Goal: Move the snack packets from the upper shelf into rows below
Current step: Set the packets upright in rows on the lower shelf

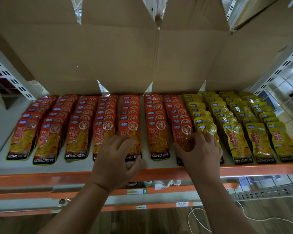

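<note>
Your left hand (116,159) curls fingers and thumb round the front red packet (130,130) of one row, gripping its lower half. Your right hand (200,149), just to its right, pinches the end red packet (181,132) between thumb and forefinger, its other fingers curled over a yellow packet (206,128). One red row (156,115) lies between your hands. More red rows (66,112) run leftward, yellow rows (243,114) rightward, all on the shelf (74,166). Beyond the rows hang cardboard flaps (125,56).
</note>
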Tool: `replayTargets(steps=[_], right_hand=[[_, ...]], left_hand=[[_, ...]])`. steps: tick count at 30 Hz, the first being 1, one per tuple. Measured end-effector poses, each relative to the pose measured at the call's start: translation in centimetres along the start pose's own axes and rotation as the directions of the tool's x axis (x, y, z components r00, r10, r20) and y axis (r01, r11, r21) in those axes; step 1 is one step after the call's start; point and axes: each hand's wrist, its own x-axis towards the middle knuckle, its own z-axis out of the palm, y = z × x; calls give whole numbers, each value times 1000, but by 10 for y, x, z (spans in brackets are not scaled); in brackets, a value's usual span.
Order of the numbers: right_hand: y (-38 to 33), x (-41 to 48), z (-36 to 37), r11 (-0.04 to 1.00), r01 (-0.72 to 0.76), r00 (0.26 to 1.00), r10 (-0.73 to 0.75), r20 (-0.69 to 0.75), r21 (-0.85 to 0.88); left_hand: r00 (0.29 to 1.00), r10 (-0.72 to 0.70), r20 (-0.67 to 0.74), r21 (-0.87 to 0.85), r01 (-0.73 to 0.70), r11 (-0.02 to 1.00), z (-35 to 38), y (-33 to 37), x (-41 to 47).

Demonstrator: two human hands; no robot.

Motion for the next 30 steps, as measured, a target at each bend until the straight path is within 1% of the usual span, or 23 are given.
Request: replayTargets(steps=[4, 10, 14, 17, 20, 24, 27, 30], right_hand=[[0, -1, -1, 999, -5, 1000, 5, -18, 36], [-1, -4, -7, 993, 50, 997, -43, -62, 110], [-2, -3, -12, 977, 126, 991, -119, -53, 170], [-11, 3, -19, 957, 184, 982, -189, 0, 223], [-29, 10, -29, 917, 285, 955, -295, -7, 278], [-62, 20, -33, 867, 385, 905, -421, 54, 316], [-96, 22, -28, 831, 424, 865, -489, 109, 361], [-140, 18, -15, 797, 482, 813, -562, 153, 365]], left_hand=[[1000, -3, -5, 14, 3, 1000, 0, 1, 1], [1000, -6, -24, 21, 6, 1000, 0, 1, 2], [994, -105, 1, -6, 105, 994, -2, 3, 4], [989, -148, 11, -11, 148, 989, -11, 9, 2], [977, -213, 4, 18, 213, 977, -26, 13, -3], [965, -259, -24, 36, 260, 965, -53, 7, -1], [953, -304, -15, 58, 304, 951, -75, -10, -3], [940, -339, -47, 72, 342, 937, -98, -41, -8]])
